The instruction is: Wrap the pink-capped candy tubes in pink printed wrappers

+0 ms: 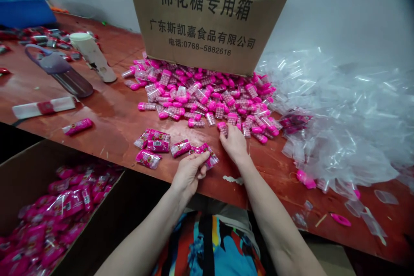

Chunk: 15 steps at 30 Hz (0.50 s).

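Note:
Between the thumb and fingers of my left hand is a pink printed wrapper sleeve, held just above the table near its front edge. My right hand reaches to the near side of a heap of small clear candy bottles with pink caps. Its fingers are closed on one candy bottle at the heap's edge. Left of my left hand lie several pink wrapped bottles, and one more wrapped bottle sits farther left.
A cardboard carton stands behind the heap. Clear plastic film piles up at the right. A tumbler, a white cup and a white roll are at the left. Below the table's left edge, an open box holds pink packs.

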Available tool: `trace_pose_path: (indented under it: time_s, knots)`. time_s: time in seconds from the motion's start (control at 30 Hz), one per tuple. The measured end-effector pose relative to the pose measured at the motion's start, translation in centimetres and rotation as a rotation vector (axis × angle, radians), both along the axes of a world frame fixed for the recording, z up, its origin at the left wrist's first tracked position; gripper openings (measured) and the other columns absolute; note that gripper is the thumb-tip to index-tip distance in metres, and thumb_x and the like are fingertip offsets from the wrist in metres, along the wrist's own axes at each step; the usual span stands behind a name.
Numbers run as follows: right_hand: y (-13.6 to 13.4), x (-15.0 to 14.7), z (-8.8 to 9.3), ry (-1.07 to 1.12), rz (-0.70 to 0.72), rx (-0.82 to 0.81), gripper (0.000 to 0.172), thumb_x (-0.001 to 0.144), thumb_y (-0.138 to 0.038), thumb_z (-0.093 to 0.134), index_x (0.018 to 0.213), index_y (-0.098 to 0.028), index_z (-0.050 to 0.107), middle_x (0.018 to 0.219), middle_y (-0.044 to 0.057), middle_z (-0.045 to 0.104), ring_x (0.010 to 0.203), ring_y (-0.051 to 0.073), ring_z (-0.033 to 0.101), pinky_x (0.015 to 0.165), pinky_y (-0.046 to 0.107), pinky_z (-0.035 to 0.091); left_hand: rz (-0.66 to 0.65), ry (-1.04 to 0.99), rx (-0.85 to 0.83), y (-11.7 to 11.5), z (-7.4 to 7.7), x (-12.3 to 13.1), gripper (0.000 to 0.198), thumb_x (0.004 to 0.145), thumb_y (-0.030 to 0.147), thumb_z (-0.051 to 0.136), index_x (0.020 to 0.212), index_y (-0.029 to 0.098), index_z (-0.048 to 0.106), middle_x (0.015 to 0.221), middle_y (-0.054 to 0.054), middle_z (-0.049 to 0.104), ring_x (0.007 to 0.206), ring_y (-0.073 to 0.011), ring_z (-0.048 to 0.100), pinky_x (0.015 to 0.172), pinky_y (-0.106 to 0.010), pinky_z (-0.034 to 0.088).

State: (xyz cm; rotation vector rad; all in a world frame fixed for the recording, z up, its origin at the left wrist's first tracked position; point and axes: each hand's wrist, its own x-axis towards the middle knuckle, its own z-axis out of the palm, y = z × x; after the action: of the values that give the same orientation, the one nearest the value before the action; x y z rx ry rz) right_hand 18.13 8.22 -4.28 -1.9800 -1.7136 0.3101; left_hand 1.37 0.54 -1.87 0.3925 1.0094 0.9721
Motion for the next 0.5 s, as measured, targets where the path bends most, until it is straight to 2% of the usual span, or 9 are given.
trace_pose_path:
  time_s: [0.07, 0.13, 0.2, 0.27, 0.33, 0.37, 0.43, 0.5]
  knots:
    - [-1.8, 0.9, 0.0, 0.300, -0.002, -0.001, 0.045, 0.092, -0.029, 0.055, 0.134, -0.014, 0.059, 0.104, 0.013, 0.073, 0.089, 0.026, 0.068, 0.084, 0.039, 0.053, 0.035, -0.048, -0.006, 0.3, 0.3, -0.3, 0.037, 0.065, 0.031, 0.090, 0.065, 0.013, 0.058, 0.046, 0.006, 0.047, 0.039, -0.0024, 0.037, 0.037, -0.016, 0.019]
    - [-4.0, 1.6, 0.4, 0.783, -0.010, -0.043, 0.047, 0.090, -0.036, 0.053, 0.133, -0.017, 0.058, 0.088, 0.006, 0.073, 0.071, 0.021, 0.065, 0.072, 0.035, 0.053, 0.078, -0.103, -0.041, 0.5, 0.5, -0.3, 0.036, 0.066, 0.025, 0.089, 0.064, 0.014, 0.056, 0.048, 0.007, 0.047, 0.038, -0.0018, 0.037, 0.036, -0.015, 0.020]
    - [-6.5, 1.9, 1.1, 1.238, 0.005, -0.126, 0.041, 0.088, -0.041, 0.054, 0.123, -0.020, 0.062, 0.081, 0.003, 0.071, 0.064, 0.018, 0.062, 0.065, 0.033, 0.052, 0.103, -0.158, -0.088, 0.7, 0.8, 0.1, 0.033, 0.069, 0.020, 0.087, 0.066, 0.014, 0.055, 0.051, 0.007, 0.049, 0.038, -0.0013, 0.037, 0.035, -0.015, 0.021]
    - [-9.1, 1.6, 1.9, 1.505, 0.019, -0.208, 0.031, 0.088, -0.046, 0.057, 0.106, -0.022, 0.065, 0.078, 0.002, 0.068, 0.062, 0.017, 0.060, 0.061, 0.031, 0.052, 0.107, -0.199, -0.127, 0.6, 1.0, 0.6, 0.028, 0.073, 0.017, 0.084, 0.069, 0.014, 0.056, 0.054, 0.007, 0.051, 0.038, -0.0012, 0.038, 0.034, -0.014, 0.022]
    - [-11.5, 1.0, 2.3, 1.575, -0.002, -0.207, 0.025, 0.087, -0.047, 0.064, 0.094, -0.022, 0.064, 0.077, 0.000, 0.066, 0.060, 0.014, 0.058, 0.059, 0.029, 0.050, 0.109, -0.229, -0.151, 0.3, 1.0, 1.1, 0.028, 0.075, 0.015, 0.083, 0.070, 0.015, 0.055, 0.056, 0.007, 0.052, 0.038, -0.0014, 0.038, 0.033, -0.015, 0.022]
    - [-12.5, 0.6, 2.4, 1.554, -0.024, -0.173, 0.024, 0.087, -0.045, 0.067, 0.095, -0.023, 0.064, 0.077, 0.000, 0.065, 0.060, 0.013, 0.056, 0.058, 0.027, 0.049, 0.108, -0.241, -0.162, 0.1, 1.0, 1.3, 0.028, 0.075, 0.015, 0.082, 0.071, 0.015, 0.055, 0.056, 0.007, 0.052, 0.038, -0.0015, 0.038, 0.033, -0.015, 0.022]
    - [-14.3, -0.3, 2.1, 1.456, -0.055, -0.079, 0.027, 0.088, -0.042, 0.070, 0.107, -0.024, 0.065, 0.078, -0.001, 0.066, 0.061, 0.013, 0.056, 0.058, 0.027, 0.049, 0.112, -0.252, -0.191, -0.3, 0.8, 1.6, 0.028, 0.075, 0.013, 0.082, 0.071, 0.015, 0.055, 0.056, 0.007, 0.051, 0.038, -0.0019, 0.039, 0.033, -0.014, 0.023]
    - [-15.6, -1.1, 1.5, 1.345, -0.060, -0.031, 0.037, 0.091, -0.043, 0.068, 0.123, -0.025, 0.062, 0.082, 0.000, 0.068, 0.062, 0.013, 0.058, 0.061, 0.028, 0.050, 0.120, -0.249, -0.225, -0.8, 0.7, 1.9, 0.027, 0.078, 0.013, 0.081, 0.071, 0.015, 0.055, 0.055, 0.007, 0.051, 0.038, -0.0020, 0.040, 0.033, -0.014, 0.024]
